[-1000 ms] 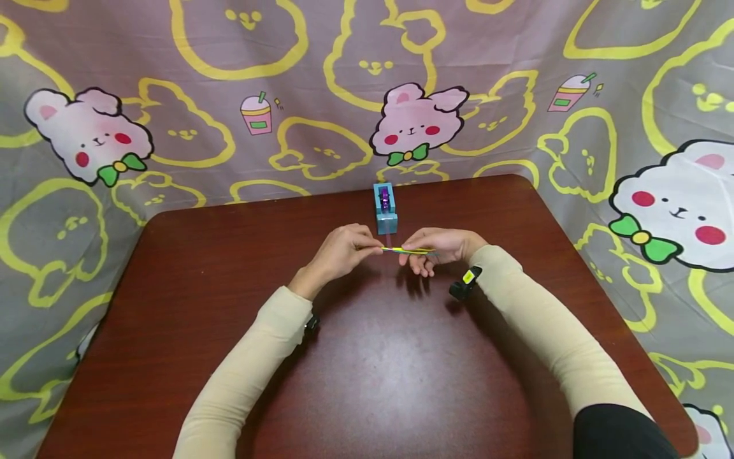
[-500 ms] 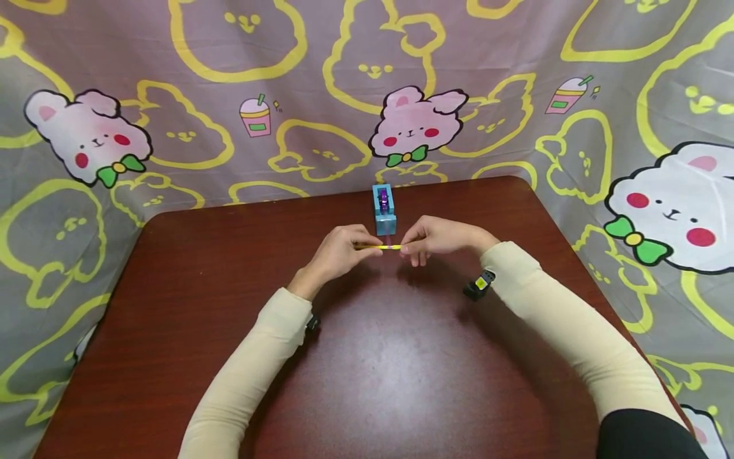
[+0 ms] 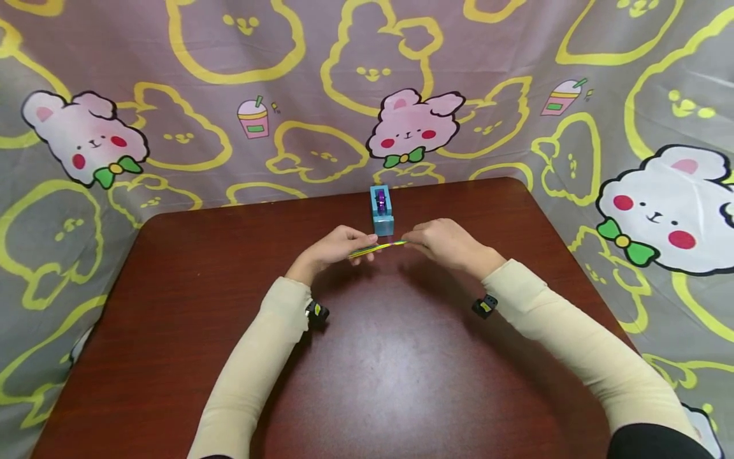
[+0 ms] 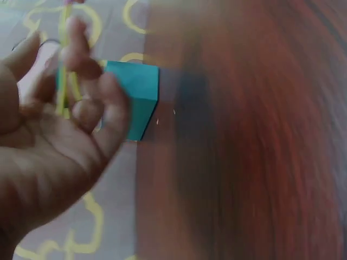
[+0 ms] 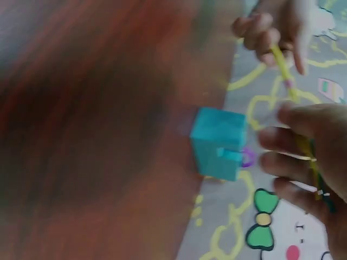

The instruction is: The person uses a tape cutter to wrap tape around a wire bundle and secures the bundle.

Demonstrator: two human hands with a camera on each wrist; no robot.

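Observation:
A thin bundle of yellow and green strands (image 3: 368, 250), pinkish purple near its middle, spans the space between both hands in the head view. My left hand (image 3: 335, 245) holds one end, thumb above and fingers below. At the other end my right hand (image 3: 450, 244) pinches the bundle between thumb and fingertips. In the left wrist view the yellow strands (image 4: 63, 86) run past the left hand's curled, blurred fingers. The right wrist view has the strands (image 5: 281, 62) stretching from the left hand into the right, with loose ends along the right palm.
Just beyond the hands stands a blue tape dispenser (image 3: 382, 224) with a purple roll (image 3: 381, 201). It sits near the back of the dark brown table (image 3: 367, 370). A patterned cloth (image 3: 321, 95) hangs behind and at the sides.
The right hand first slid leftward, then turned so its back faces up. The left hand rolled palm-upward, and the bundle's left end now shows, tilted down. The bundle stays held between both hands.

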